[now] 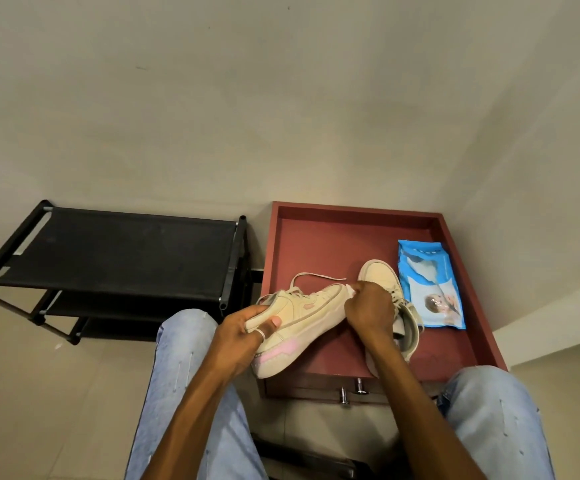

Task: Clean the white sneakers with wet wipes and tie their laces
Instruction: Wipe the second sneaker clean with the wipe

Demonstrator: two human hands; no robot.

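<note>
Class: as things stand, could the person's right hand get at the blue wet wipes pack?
Probably yes: the wet wipes pack lies uncovered just beyond the right hand, though that hand is pressing a wipe to the held sneaker.

No text, brand, number or sign can be read. The blue wet wipes pack, lying at the far right of the red tray, carries a printed picture and what may be lettering along its far edge, too small and blurred to make out. The sneaker shows a pink patch on its side, with no legible mark.
</note>
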